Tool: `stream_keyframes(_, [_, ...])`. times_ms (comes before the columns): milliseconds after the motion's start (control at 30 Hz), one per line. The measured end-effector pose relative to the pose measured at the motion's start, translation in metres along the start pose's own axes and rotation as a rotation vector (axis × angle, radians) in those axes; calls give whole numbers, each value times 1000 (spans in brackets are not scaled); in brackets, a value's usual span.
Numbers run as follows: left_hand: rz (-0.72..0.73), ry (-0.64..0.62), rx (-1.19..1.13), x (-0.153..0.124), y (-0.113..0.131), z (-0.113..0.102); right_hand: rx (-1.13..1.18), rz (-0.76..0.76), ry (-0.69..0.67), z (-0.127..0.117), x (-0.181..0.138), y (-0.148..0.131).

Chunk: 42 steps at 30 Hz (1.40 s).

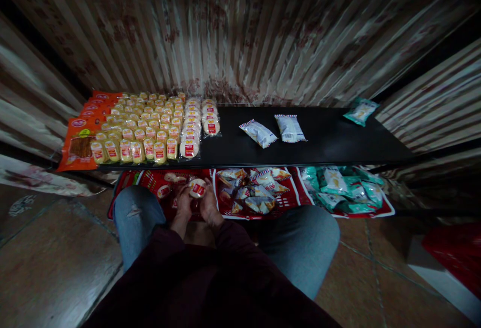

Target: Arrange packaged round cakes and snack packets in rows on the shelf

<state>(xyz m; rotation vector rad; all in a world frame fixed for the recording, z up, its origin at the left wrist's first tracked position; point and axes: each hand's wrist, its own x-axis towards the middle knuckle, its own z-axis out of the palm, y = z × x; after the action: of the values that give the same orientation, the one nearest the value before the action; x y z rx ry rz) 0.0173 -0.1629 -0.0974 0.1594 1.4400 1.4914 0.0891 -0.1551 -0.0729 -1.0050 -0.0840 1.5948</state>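
My left hand (pixel 183 208) and my right hand (pixel 209 207) are together low in front of me, both closed on a round wrapped snack pack with a red label (pixel 197 188). They are held over a red basket (pixel 150 182) on the floor, just below the front edge of a black shelf (pixel 330 137). On the shelf's left part lie rows of small yellow snack packs (pixel 143 127) and a column of round red-label packs (pixel 192 127). My knees in blue jeans flank the hands.
Orange packets (pixel 80 142) lie at the shelf's far left. Two white packs (pixel 274 130) and a teal pack (pixel 361 111) rest on the shelf's right part. Baskets of mixed packs (pixel 251 190) and teal packs (pixel 343 188) sit under it. Corrugated metal wall behind.
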Motion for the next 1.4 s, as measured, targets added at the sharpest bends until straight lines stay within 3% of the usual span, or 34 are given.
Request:
stream_keyframes(233, [94,-10,-17,-14,13,8,-115,-108,-25,0,-5,-12])
stream_keyframes(367, [99,-81,0,-19,23,11,-193,-14,-9,-11,-13,-28])
stream_keyframes(633, [59,-188,55,-38,33,30,-126,21,23,-25,-21,-52])
stream_keyframes(1000, [126,-258,189,-64,31,48,-13,-130,15,-25,-17,-80])
stream_keyframes(1167, [237,-264,265,-72,26,54,77,-109,35,-24,-16,-88])
stream_keyframes(1400, [508,-245,483,-97,30,60,93,-128,24,-25,-16,-102])
